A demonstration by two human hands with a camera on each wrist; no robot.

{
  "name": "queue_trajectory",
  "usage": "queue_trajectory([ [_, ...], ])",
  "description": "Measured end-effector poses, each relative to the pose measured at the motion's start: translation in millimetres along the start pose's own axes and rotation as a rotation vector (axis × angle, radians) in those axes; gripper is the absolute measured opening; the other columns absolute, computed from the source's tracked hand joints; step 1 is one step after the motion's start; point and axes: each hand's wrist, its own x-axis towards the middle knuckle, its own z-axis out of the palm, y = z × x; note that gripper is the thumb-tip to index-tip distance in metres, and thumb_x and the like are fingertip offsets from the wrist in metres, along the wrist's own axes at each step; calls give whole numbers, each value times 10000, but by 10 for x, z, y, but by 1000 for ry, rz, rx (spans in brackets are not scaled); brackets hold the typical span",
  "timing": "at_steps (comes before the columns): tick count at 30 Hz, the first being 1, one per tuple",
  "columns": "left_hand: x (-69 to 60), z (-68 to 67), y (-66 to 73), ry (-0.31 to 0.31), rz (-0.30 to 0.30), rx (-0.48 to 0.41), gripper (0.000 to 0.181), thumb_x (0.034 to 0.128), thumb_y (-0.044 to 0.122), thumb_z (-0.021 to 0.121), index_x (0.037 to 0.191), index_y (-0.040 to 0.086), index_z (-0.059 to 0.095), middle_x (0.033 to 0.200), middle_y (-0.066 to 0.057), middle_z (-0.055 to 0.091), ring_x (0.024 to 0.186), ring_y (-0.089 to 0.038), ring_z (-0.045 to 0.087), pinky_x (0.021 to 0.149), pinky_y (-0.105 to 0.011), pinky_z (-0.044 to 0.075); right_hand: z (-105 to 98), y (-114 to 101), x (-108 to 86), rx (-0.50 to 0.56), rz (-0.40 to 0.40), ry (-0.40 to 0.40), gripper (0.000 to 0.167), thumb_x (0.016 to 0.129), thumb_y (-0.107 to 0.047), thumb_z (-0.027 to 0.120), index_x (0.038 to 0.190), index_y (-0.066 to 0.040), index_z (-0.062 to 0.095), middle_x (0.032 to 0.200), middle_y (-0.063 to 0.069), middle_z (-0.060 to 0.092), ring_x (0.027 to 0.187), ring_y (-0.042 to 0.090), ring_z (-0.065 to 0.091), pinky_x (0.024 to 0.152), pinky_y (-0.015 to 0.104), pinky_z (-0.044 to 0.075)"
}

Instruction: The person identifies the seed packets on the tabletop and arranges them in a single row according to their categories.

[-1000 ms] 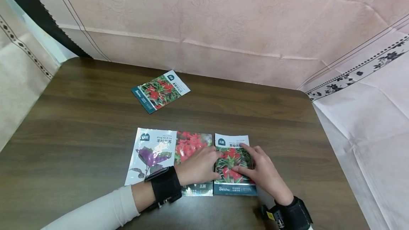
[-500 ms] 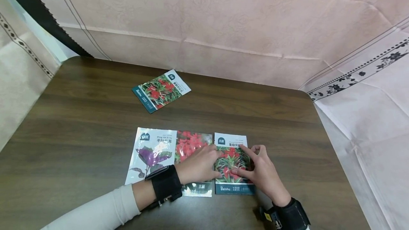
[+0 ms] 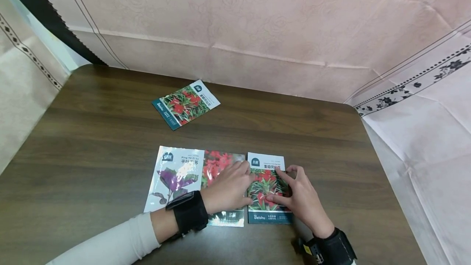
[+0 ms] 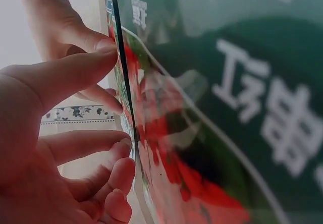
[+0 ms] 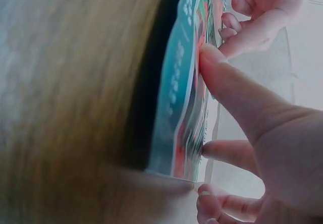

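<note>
In the head view, three seed packets lie side by side on the brown table. At the left is a white packet [image 3: 185, 157] with a purple leafy plant. The middle packet [image 3: 222, 218], with pink-red flowers, is partly hidden under my left hand [image 3: 229, 187], whose thumb and fingertips touch near its right edge. My right hand [image 3: 305, 201] presses thumb and index finger onto the right packet [image 3: 265, 217], which has red flowers and a blue-green bottom band. A narrow gap separates these two. The right thumb [image 5: 222, 67] lies straight on the packet in the right wrist view.
Farther back lies another red-flower packet [image 3: 185, 105], turned at an angle. The wooden table [image 3: 92, 154] ends at a pale patterned cloth [image 3: 239, 19] behind and at the sides. Black bands [image 3: 189, 212] are strapped on both wrists.
The right packet has straightened and its right edge has shifted slightly left with my right hand. My left hand has stayed nearly in place.
</note>
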Motion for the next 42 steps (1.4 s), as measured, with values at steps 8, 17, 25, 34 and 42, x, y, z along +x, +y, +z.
queue_trajectory([
  [8, -102, -115, -34, 26, -18, -78, 625, 734, 405, 817, 1260, 112, 647, 1065, 4, 548, 979, -138, 493, 971, -364, 463, -57, -29, 3, 7, -12, 101, 814, 707, -445, 832, 1396, -136, 527, 1270, 171, 446, 941, 239, 495, 682, 282, 443],
  [17, -537, -371, -358, 49, -10, -93, 661, 800, 424, 768, 1367, 154, 562, 1366, -89, 556, 1328, -309, 464, 1072, -578, 384, -172, -224, -3, 98, -169, 81, 763, 767, -401, 793, 1424, -154, 493, 1597, 76, 264, 1411, 333, 366, 1027, 546, 440],
  [25, -810, -362, -501, -159, 19, -70, 763, 809, 466, 741, 1465, 225, 435, 1584, -59, 312, 1494, -330, 189, 1125, -639, 264, -88, -359, -29, 119, -215, -186, 743, 817, -483, 718, 1458, -229, 442, 1608, -25, 250, 1509, 320, 125, 1132, 639, 234],
  [34, -836, -277, -587, -188, 22, -127, 764, 799, 470, 746, 1463, 256, 434, 1600, -54, 275, 1499, -331, 170, 1145, -661, 180, 72, -311, -17, 37, -200, -278, 796, 863, -544, 616, 1525, -249, 288, 1624, -27, 175, 1512, 318, 94, 1156, 648, 164],
  [42, -865, -243, -637, -150, 54, -116, 763, 809, 476, 734, 1469, 250, 424, 1603, -65, 265, 1491, -343, 190, 1144, -651, 190, 126, -323, -36, -35, -213, -265, 786, 894, -557, 558, 1536, -244, 230, 1621, -3, 151, 1504, 291, 118, 1165, 628, 169],
])
